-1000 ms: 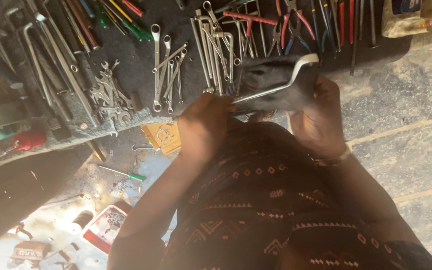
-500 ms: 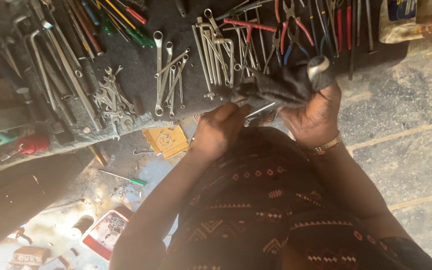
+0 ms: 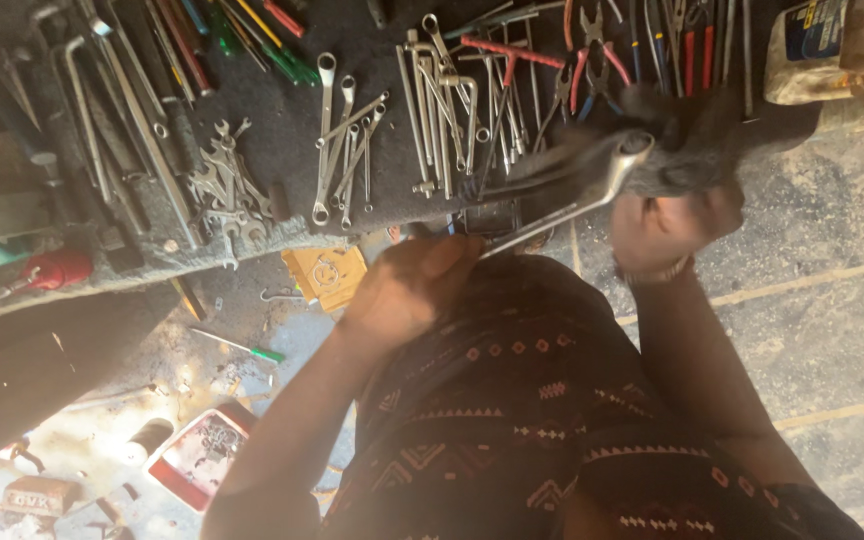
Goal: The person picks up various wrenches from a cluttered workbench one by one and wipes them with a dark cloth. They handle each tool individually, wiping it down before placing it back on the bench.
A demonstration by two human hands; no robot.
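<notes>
Above the dark mat (image 3: pixel 282 150) of laid-out spanners (image 3: pixel 347 140), the left hand (image 3: pixel 407 285) grips one end of a long steel wrench (image 3: pixel 562 195) to steady it, while the right hand (image 3: pixel 667 225) bunches a dark cloth (image 3: pixel 692 150) around its far end

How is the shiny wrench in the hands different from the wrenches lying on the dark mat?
The wrench is held up slanted by the left hand, while the wrenches on the mat lie flat, untouched. It looks blurred and has a dark cloth at its end; they look sharp and bare. All are silvery metal.
</notes>
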